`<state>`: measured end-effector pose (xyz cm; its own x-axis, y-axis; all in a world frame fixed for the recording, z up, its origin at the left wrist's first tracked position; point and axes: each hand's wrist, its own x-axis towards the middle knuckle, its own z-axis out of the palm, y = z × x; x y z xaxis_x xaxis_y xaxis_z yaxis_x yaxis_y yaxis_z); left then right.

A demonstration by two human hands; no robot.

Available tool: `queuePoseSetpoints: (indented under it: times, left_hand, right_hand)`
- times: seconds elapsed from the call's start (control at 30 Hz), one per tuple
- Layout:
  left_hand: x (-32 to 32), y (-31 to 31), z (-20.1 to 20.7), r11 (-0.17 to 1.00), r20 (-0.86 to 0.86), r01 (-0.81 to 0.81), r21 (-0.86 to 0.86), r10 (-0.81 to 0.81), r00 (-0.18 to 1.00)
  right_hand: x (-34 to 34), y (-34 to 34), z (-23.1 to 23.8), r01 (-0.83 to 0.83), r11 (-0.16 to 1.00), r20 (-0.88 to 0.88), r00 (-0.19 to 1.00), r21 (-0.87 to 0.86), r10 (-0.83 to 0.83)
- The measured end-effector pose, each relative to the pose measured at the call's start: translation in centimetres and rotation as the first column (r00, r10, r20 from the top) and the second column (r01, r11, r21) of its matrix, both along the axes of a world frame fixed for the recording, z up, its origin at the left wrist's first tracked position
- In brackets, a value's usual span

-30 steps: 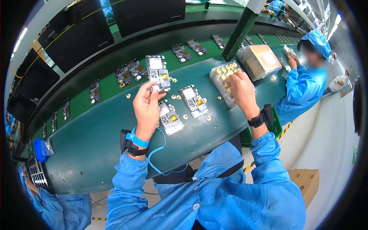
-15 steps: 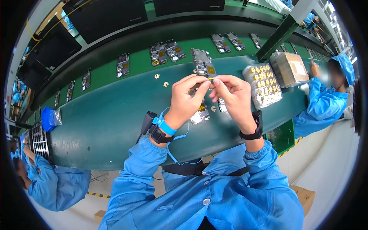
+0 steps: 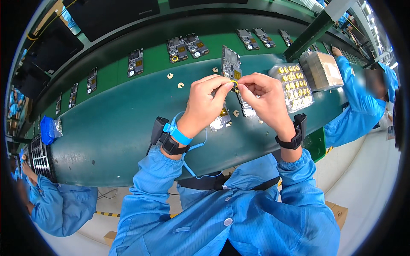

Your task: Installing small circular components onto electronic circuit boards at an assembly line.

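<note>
Between my two hands is a small yellow-rimmed round part (image 3: 234, 84), partly covered by the fingertips. My left hand (image 3: 206, 99) pinches its left side with thumb and forefinger. The same part is pinched from the right by my right hand (image 3: 265, 99), its other fingers curled. Just beyond the fingertips, a circuit board (image 3: 231, 59) lies on the green bench mat. Two more boards lie below the hands, one partly under the left hand (image 3: 221, 123) and a narrower one (image 3: 246, 107) beside the right. Small cream C-shaped pieces (image 3: 180, 85) are scattered around them.
A clear tray (image 3: 302, 105) of yellow-rimmed round parts sits to the right, beside a taped box (image 3: 326, 72). Several circuit boards (image 3: 136, 63) line the far green strip. A blue bin (image 3: 48, 130) stands far left. Co-workers sit at both sides; a blue cord trails from my left wrist.
The view has shifted slightly. My right forearm has swung a little outward, and the yellow rim shows more between my fingertips. Both hands still pinch the part.
</note>
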<state>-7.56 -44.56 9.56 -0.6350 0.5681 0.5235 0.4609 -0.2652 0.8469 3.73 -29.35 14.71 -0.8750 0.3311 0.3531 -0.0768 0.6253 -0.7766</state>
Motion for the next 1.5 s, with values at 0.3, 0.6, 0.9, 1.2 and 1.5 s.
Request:
queuePoseSetpoints:
  times: [0.3, 0.6, 0.9, 1.2, 1.5]
  left_hand:
    - [-0.3, -1.5, -0.2, 0.996, 0.006, 0.027, -0.080, -0.026, 1.000]
    - [-0.7, -2.6, -1.0, 0.999, 0.185, 0.037, 0.009, -0.038, 0.982]
    - [-1.2, -4.1, -0.7, 0.982, 0.315, 0.049, 0.182, -0.105, 0.943]
    - [-0.8, -5.8, -0.2, 1.000, 0.250, 0.005, 0.021, -0.010, 0.968]
    - [-2.0, -5.4, 0.1, 0.978, 0.416, 0.184, 0.094, -0.207, 0.886]
  right_hand:
    - [0.0, -1.2, 0.4, -0.007, 1.000, 0.058, 0.998, 0.018, 0.006]
    - [-1.1, -4.4, -1.5, 0.056, 0.992, -0.046, 0.997, -0.109, -0.062]
    - [-0.7, -5.1, -0.6, 0.058, 0.970, -0.029, 0.997, -0.237, -0.066]
    - [0.4, -6.0, 0.0, 0.130, 0.978, -0.149, 0.983, 0.162, -0.106]
    - [-0.9, -5.5, 1.1, 0.073, 0.941, -0.349, 0.936, 0.331, 0.050]
